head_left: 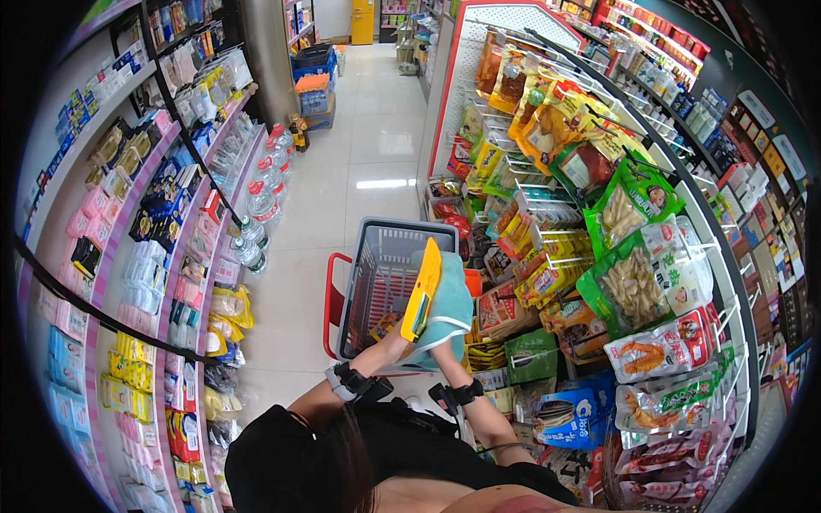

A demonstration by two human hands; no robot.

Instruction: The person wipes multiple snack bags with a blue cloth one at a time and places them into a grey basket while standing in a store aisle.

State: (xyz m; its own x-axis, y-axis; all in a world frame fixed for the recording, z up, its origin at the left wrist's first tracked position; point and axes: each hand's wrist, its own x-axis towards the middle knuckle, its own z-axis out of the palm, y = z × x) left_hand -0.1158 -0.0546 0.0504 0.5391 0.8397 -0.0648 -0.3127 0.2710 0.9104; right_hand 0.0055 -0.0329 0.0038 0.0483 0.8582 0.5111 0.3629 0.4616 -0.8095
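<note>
My left hand [394, 345] is closed on the lower end of a flat yellow card [422, 291] attached to or lying against a soft teal item with white edging [451, 301]. From below, my right hand [444, 352] grips the teal item; its fingers are mostly hidden behind it. The item looks like fabric, perhaps a slipper, but I cannot tell its kind. It is held up over the right side of a grey plastic shopping basket [395, 224] with a red handle [330, 303]. Inside the basket, a colourful packet [386, 327] shows in part.
Snack packets [633, 291] hang on wire hooks on the rack at my right. Shelves of packaged goods [145, 282] line my left. Large water bottles [263, 201] stand on the floor beside them. Blue crates [315, 64] stand farther along the tiled aisle [363, 162].
</note>
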